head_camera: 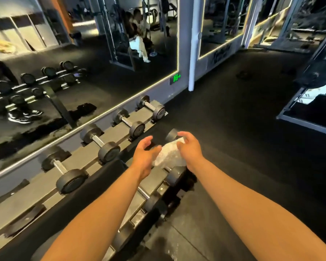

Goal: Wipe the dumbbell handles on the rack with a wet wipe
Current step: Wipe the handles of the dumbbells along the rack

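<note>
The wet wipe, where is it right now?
In the head view, the wet wipe sits just below centre, held by the right hand with the left hand beside it, above the lower tier of the dumbbell rack.

Much of the lower tier sits out of sight

The wet wipe (170, 153) and both hands cover the handle of the dumbbell (172, 135) at centre frame, leaving only its far head visible. The forearms hide most of the rack (45, 182) front row, whose near end runs off the bottom edge. The mirror (64, 81) reflections at upper left are smeared by blur.
</note>
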The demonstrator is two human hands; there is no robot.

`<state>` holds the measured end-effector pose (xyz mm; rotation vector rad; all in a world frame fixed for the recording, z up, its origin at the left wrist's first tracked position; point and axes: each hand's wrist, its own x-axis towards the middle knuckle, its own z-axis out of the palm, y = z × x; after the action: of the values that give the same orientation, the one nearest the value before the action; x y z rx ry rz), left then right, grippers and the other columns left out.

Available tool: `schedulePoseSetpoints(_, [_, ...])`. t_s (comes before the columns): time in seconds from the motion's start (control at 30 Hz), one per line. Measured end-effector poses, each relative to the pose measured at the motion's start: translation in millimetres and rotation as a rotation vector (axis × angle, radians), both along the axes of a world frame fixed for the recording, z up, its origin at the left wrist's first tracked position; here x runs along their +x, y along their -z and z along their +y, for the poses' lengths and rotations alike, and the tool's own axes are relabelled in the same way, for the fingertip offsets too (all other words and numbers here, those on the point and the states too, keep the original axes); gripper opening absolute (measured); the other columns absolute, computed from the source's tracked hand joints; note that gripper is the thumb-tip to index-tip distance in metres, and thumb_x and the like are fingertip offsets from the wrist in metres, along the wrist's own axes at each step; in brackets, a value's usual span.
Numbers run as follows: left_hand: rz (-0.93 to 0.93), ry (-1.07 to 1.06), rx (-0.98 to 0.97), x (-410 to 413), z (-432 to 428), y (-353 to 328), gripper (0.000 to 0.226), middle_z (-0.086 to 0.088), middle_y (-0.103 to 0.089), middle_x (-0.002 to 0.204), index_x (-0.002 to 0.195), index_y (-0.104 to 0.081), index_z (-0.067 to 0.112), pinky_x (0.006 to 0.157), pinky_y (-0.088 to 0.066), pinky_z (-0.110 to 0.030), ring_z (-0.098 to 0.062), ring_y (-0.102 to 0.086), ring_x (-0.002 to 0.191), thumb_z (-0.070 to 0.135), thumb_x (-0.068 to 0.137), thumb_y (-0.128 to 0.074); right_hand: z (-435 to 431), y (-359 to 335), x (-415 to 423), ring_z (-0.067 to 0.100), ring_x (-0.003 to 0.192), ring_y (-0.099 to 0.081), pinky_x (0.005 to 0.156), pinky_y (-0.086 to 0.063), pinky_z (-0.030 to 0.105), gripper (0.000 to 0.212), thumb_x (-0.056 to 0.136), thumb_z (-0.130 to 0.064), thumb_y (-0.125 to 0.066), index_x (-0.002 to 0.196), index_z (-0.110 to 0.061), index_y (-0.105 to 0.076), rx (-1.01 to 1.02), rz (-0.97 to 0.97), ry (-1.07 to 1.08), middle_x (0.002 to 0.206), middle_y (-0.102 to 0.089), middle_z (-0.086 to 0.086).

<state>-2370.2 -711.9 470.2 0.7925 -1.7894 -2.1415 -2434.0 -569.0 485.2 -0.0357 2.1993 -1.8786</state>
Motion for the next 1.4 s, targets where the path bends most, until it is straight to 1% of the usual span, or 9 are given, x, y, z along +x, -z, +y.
schedulePoseSetpoints(0.1, [0.004,-0.020,-0.094,-47.0,-9.1,2.4,0.031,0.000,-0.068,0.124,0.119,-0.067,0.023,0.079,-0.057,-0.026,-0.013,-0.067,0.105,0.012,0.091,-0.073,-11.2,2.9,-52.3,0.020,0.114,-0.056,0.099,-0.051,0.037,0.031,0.100,-0.006,-0.050,0.121,-0.025,-0.064,0.062,0.015,-0.053,0.125,-0.056,0.000])
schedulePoseSetpoints(0.23, [-0.094,-0.056,-0.343,-103.8,-26.4,5.4,0.026,0.011,-0.069,0.106,0.118,-0.070,0.027,0.060,-0.047,-0.009,-0.003,-0.066,0.093,0.028,0.092,-0.071,-33.5,9.4,-119.5,0.017,0.118,-0.054,0.099,-0.044,0.030,0.036,0.099,0.000,-0.044,0.119,-0.019,-0.067,0.137,0.057,-0.139,0.123,-0.057,-0.005])
schedulePoseSetpoints(0.5, [-0.167,-0.014,-0.653,-228.0,-77.8,39.4,0.030,0.006,-0.066,0.121,0.119,-0.069,0.024,0.080,-0.042,-0.010,-0.011,-0.060,0.111,0.013,0.091,-0.070,-81.9,10.8,-259.4,0.022,0.133,-0.045,0.112,-0.040,0.036,0.051,0.095,0.003,-0.054,0.142,-0.017,-0.055,0.258,-0.010,-0.436,0.142,-0.047,0.002])
schedulePoseSetpoints(0.7, [-0.190,-0.094,-0.761,-294.0,-105.8,37.5,0.017,0.004,-0.069,0.103,0.094,-0.070,0.033,0.077,-0.043,-0.016,-0.013,-0.063,0.096,0.017,0.093,-0.064,-126.2,12.5,-342.7,0.021,0.108,-0.058,0.088,-0.043,0.028,0.027,0.097,-0.011,-0.055,0.119,-0.012,-0.072,0.306,0.062,-0.476,0.120,-0.063,0.006])
schedulePoseSetpoints(0.83, [-0.242,-0.146,-0.788,-328.6,-118.4,43.7,0.015,0.002,-0.070,0.102,0.096,-0.075,0.031,0.086,-0.052,-0.031,-0.014,-0.062,0.094,0.021,0.094,-0.064,-143.8,18.3,-389.1,0.023,0.100,-0.060,0.083,-0.047,0.030,0.024,0.096,-0.010,-0.056,0.112,-0.007,-0.074,0.347,0.096,-0.568,0.110,-0.067,0.011])
schedulePoseSetpoints(1.1, [-0.310,-0.242,-0.886,-407.6,-114.2,53.8,0.010,0.011,-0.069,0.098,0.089,-0.075,0.027,0.105,-0.041,-0.034,-0.010,-0.059,0.098,0.022,0.094,-0.067,-162.1,49.1,-492.9,0.033,0.110,-0.058,0.092,-0.055,0.048,0.026,0.096,-0.021,-0.054,0.107,-0.022,-0.078,0.514,0.359,-0.709,0.120,-0.061,0.012])
schedulePoseSetpoints(1.17, [-0.378,-0.310,-0.825,-431.2,-105.2,54.0,0.006,0.007,-0.069,0.100,0.092,-0.072,0.024,0.096,-0.043,-0.028,-0.012,-0.059,0.099,0.022,0.095,-0.067,-163.0,48.9,-519.0,0.031,0.113,-0.054,0.092,-0.053,0.049,0.025,0.095,-0.021,-0.055,0.103,-0.022,-0.078,0.577,0.429,-0.762,0.123,-0.057,0.007])
schedulePoseSetpoints(1.27, [-0.406,-0.376,-0.748,-463.3,-85.4,56.0,0.006,0.002,-0.069,0.095,0.096,-0.067,0.025,0.073,-0.046,-0.021,-0.016,-0.064,0.090,0.022,0.097,-0.062,-160.9,45.2,-555.8,0.027,0.098,-0.061,0.085,-0.050,0.041,0.026,0.096,-0.018,-0.050,0.091,-0.024,-0.074,0.601,0.490,-0.915,0.099,-0.064,0.001])
schedulePoseSetpoints(1.4, [-0.443,-0.446,-0.713,-498.3,-65.3,52.3,0.010,0.000,-0.069,0.102,0.103,-0.063,0.029,0.081,-0.050,-0.028,-0.015,-0.063,0.093,0.021,0.099,-0.059,-153.6,48.5,-592.9,0.013,0.091,-0.050,0.089,-0.034,0.038,0.010,0.094,-0.030,-0.057,0.101,-0.035,-0.063,0.574,0.475,-1.109,0.095,-0.057,-0.013])
